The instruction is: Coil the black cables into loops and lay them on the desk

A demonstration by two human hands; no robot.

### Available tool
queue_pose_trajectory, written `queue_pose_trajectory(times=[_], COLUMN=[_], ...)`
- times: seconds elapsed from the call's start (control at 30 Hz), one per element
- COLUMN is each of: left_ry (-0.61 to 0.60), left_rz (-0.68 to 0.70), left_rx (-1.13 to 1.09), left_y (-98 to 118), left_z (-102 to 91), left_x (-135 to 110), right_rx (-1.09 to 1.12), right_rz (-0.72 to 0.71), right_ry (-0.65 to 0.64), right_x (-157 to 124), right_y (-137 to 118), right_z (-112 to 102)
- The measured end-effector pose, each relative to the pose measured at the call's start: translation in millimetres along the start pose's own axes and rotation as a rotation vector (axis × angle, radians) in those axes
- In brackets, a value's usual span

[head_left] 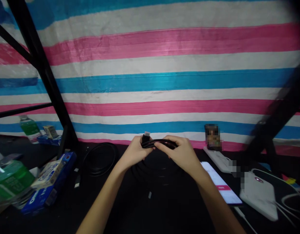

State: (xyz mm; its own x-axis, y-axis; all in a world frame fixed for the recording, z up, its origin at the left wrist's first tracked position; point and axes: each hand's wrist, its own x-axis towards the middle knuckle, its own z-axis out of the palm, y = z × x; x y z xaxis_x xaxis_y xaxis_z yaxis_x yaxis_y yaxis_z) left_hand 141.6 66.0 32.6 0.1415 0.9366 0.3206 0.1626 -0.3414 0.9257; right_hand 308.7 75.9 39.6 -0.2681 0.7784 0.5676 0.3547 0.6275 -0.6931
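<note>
A coiled black cable (pixel 159 142) is held up in the middle of the view, above the dark table. My left hand (pixel 136 150) is closed round the left side of the loops. From that hand a black plug with a pale, flat end (pixel 146 134) sticks up. Thumb and fingers of my right hand (pixel 180 149) pinch the right side of the same coil. Lower loops of the cable hang blurred beneath both hands. Left of my left hand, a second coil of black cable (pixel 100 159) lies on the table.
Green-liquid bottles (pixel 12 177) and blue boxes (pixel 51 183) stand at the left beside a black metal post (pixel 46 74). On the right are a lit phone (pixel 223 185), a white power bank (pixel 259 195) and white cords. A striped sheet (pixel 164 78) hangs behind.
</note>
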Motion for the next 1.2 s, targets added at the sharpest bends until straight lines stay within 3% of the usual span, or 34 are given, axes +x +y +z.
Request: queue_pose_trajectory(times=[0.1, 0.17, 0.23, 0.37, 0.67, 0.73, 0.83, 0.93, 1.03, 1.1, 1.2], left_ry=[0.148, 0.269, 0.336, 0.266, -0.054, -0.052, 0.098, 0.263, 0.387, 0.399, 0.319], left_rz=[0.02, -0.004, -0.039, -0.078, -0.074, -0.055, -0.028, -0.028, -0.048, -0.07, -0.154], left_rx=[-0.047, -0.137, -0.22, -0.263, -0.403, -0.502, -0.63, -0.687, -0.669, -0.591, -0.397], left_y=[8, 10, 8, 3, 3, 3, 2, 3, 5, 6, 5], left_z=[-11.4, -16.3, -16.6, -8.1, -2.0, 3.6, 14.4, 16.0, 2.8, -8.0, -15.2], left_x=[1, 2, 3, 5, 4, 5, 7, 10, 13, 15, 18], right_rx=[0.2, 0.467, 0.718, 0.878, 0.983, 1.068, 1.149, 1.126, 0.874, 0.665, 0.438], right_rz=[0.104, 0.222, 0.296, 0.299, 0.279, 0.256, 0.21, 0.182, 0.183, 0.166, 0.114], right_ry=[-0.047, -0.075, -0.022, 0.138, 0.309, 0.383, 0.495, 0.489, 0.295, 0.205, 0.208], right_x=[4, 6, 8, 8, 10, 12, 14, 19, 25, 28, 26], right_y=[4, 6, 6, 5, 11, 9, 7, 15, 30, 36, 33], right_z=[3, 6, 10, 12, 1, -1, 4, 13, 15, 14, 14])
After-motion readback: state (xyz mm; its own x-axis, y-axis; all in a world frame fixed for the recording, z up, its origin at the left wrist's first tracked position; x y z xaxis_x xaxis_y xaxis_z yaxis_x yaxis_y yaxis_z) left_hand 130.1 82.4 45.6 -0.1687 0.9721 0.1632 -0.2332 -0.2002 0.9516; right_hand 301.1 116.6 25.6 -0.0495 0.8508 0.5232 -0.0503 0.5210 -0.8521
